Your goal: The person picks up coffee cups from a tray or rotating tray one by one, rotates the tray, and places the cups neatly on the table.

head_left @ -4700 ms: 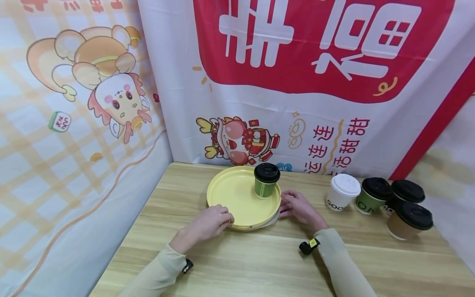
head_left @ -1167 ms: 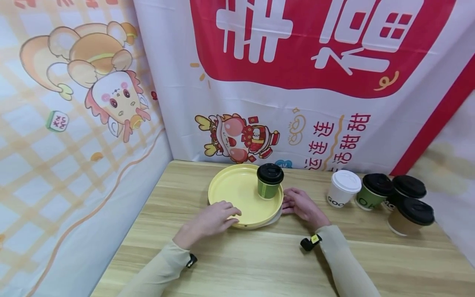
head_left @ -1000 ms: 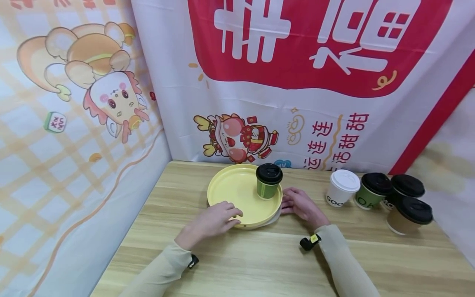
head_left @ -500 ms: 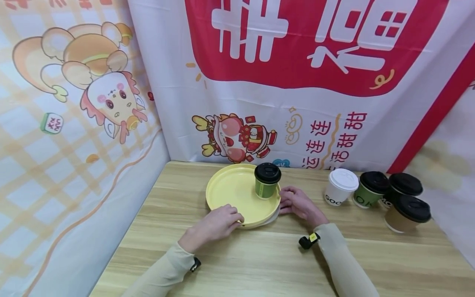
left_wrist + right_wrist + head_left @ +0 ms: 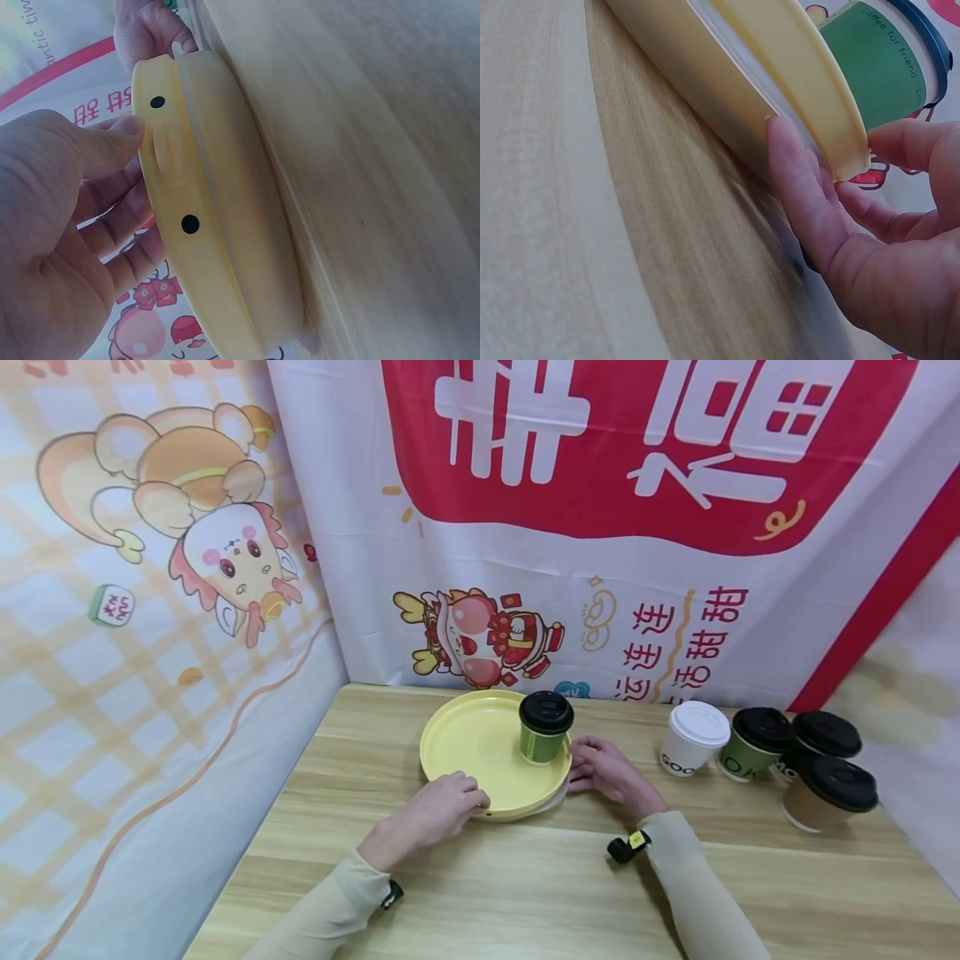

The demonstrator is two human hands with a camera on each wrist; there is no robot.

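Observation:
A round yellow tray (image 5: 480,752) sits on a pale round base (image 5: 553,800) on the wooden table. A green paper cup (image 5: 542,748) with a black lid stands upright in the tray, near its right rim. My left hand (image 5: 433,814) is at the tray's front-left rim; the left wrist view has its thumb (image 5: 112,146) on the edge and the other fingers behind the rim. At the right side, my right hand (image 5: 606,772) holds the tray's edge; in the right wrist view one fingertip lies along the base's side and others touch the rim.
To the right stand a white cup (image 5: 693,739) with a white lid, a green cup (image 5: 752,745), a dark cup (image 5: 821,739) and a brown cup (image 5: 825,797), the last three black-lidded. A printed cloth (image 5: 337,527) hangs behind the table (image 5: 540,893).
About a second ago my left hand's thumb and fingers were spread above the front rim; now they are closer together on it. My right hand, the tray and the cup look nearly unmoved.

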